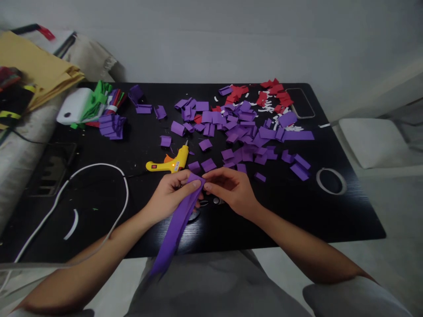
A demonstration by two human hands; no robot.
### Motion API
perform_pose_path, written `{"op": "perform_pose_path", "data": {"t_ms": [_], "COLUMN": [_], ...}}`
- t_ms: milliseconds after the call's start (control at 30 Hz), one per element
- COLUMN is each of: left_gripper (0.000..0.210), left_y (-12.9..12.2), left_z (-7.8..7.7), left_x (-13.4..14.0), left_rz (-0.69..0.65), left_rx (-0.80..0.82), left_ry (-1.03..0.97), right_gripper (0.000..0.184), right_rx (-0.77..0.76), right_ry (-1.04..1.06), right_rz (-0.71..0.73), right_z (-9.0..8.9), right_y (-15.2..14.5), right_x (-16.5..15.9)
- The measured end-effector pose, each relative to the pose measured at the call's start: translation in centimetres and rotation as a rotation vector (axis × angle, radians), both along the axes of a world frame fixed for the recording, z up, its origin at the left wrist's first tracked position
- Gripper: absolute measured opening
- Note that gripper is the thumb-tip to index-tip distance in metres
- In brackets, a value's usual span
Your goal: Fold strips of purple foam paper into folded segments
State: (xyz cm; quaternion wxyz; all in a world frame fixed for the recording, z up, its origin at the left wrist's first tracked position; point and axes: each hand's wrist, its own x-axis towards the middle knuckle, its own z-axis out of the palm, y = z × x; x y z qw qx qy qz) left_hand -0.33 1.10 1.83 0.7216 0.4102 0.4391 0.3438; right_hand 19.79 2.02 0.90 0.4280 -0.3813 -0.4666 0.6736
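Observation:
A long purple strip (pixel 178 220), paper or thin foam, hangs from my left hand (pixel 170 193) down past the table's front edge. The left thumb presses flat on its upper end, with the fingers behind. My right hand (pixel 233 189) pinches at the top corner of that strip, thumb and fingertips together. Under both hands lies a partly hidden tool with a dark loop (pixel 194 216), seemingly scissors. Just beyond the left hand rests a yellow hot glue gun (pixel 170 164), its nozzle pointing away. Many folded purple pieces (pixel 244 132) are scattered behind the hands.
Red pieces (pixel 276 90) and white scraps lie at the back right. A tape roll (pixel 331 181) sits at the right. Green strips (pixel 99 103) and a white box (pixel 74 105) stand back left. A white cable (pixel 95 165) loops over the left side.

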Motion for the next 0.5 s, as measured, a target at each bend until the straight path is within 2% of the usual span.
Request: {"op": "perform_pose_path", "data": {"t_ms": [500], "left_gripper": [0.027], "left_y": [-0.02], "left_z": [0.10], "left_x": [-0.13], "left_rz": [0.032], "left_rx": [0.036], "left_ry": [-0.019], "right_gripper": [0.015], "right_rx": [0.140], "right_ry": [-0.056], "right_rz": [-0.045], "right_z": [-0.30], "right_y": [0.09], "right_x": [0.01]}}
